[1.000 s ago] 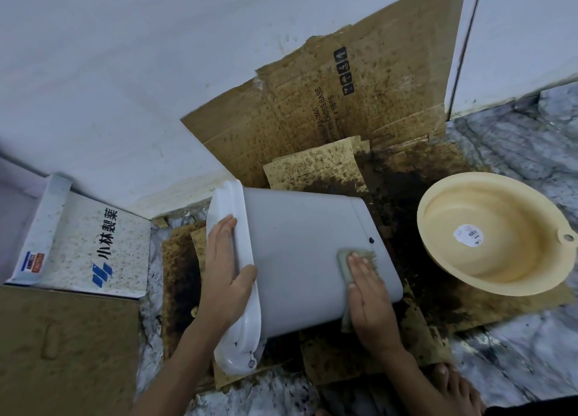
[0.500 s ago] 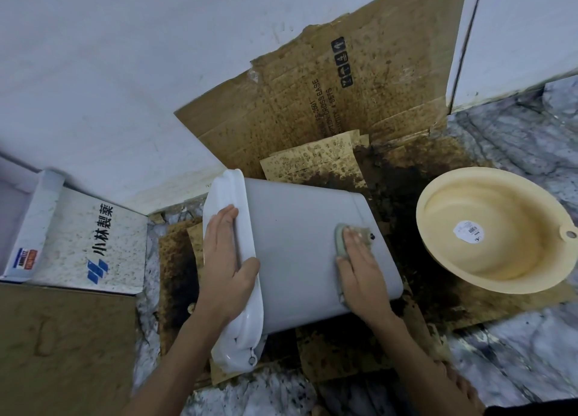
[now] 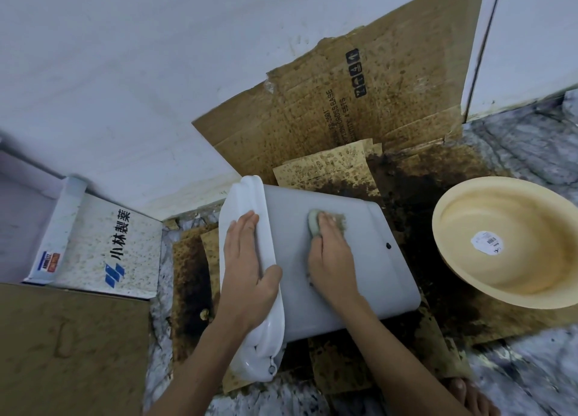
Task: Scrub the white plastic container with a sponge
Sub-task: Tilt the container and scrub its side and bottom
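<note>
The white plastic container point(image 3: 359, 259) lies on its side on stained cardboard, its glossy rim pointing left and its base to the right. My left hand point(image 3: 247, 265) rests over the rim, fingers flat and thumb hooked onto the container's side wall, holding it steady. My right hand point(image 3: 331, 253) presses a grey-green sponge point(image 3: 319, 225) flat against the upper part of the side wall; the sponge sticks out past my fingertips. A small black dot sits on the wall near the base.
A cream plastic basin point(image 3: 506, 243) sits tilted at the right. Stained brown cardboard point(image 3: 359, 103) leans on the white wall behind. A white printed box point(image 3: 103, 246) and a brown cardboard sheet point(image 3: 68, 350) lie at the left. My bare foot point(image 3: 469, 397) is at the bottom right on marble floor.
My right hand has slid the sponge across the container wall, from near the base toward the middle and upper edge. My left hand has stayed on the rim.
</note>
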The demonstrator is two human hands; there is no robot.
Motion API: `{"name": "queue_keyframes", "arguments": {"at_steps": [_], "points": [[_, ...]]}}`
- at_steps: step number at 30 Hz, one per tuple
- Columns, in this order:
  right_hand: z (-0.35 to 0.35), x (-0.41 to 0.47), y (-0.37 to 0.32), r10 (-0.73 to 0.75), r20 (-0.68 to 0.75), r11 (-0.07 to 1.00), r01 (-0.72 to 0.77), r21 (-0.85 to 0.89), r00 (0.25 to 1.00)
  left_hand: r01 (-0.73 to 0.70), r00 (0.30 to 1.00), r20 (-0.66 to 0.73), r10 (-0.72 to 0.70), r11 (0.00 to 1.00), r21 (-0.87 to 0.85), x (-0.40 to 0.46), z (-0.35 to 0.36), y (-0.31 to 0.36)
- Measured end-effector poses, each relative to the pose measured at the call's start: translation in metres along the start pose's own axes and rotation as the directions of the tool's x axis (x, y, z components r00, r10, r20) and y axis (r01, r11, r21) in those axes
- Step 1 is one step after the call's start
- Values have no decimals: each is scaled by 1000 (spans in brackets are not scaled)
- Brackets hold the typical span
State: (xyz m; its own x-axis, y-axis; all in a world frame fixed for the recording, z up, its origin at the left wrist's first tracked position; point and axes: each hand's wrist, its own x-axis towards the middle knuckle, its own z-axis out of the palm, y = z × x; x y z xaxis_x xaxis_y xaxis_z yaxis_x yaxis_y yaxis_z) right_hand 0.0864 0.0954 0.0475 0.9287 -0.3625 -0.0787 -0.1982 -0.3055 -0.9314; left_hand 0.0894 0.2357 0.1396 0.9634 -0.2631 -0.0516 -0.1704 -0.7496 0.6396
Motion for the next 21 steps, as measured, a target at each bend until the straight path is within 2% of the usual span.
{"name": "queue_keyframes", "arguments": {"at_steps": [2,4,7,10,12,16,21], "points": [[-1,23,-13,57,-7,997,-57,52,998,1,1000,6,-1,1000,0,0,1,2],[-3,38,-24,47,27,993,-50,104,999,-1,1000,3,1,1000,-3,0,1,3],[1,28,-35,-140,89,981,126,146,986,-18,1000,-1,18,1000,5,1,2,3],[3,2,-27,-336,167,942,331,60,927,-27,1000,-1,27,1000,15,1,3,3],[-1,-10,-13,-393,198,916,400,4,898,-26,1000,-1,26,1000,13,1,3,0],[-12,-20,16,-359,196,927,373,-38,913,-10,1000,3,10,1000,13,0,0,-9],[-26,-3,63,-197,179,958,228,-173,964,8,1000,-2,-8,1000,0,0,-2,-17]]}}
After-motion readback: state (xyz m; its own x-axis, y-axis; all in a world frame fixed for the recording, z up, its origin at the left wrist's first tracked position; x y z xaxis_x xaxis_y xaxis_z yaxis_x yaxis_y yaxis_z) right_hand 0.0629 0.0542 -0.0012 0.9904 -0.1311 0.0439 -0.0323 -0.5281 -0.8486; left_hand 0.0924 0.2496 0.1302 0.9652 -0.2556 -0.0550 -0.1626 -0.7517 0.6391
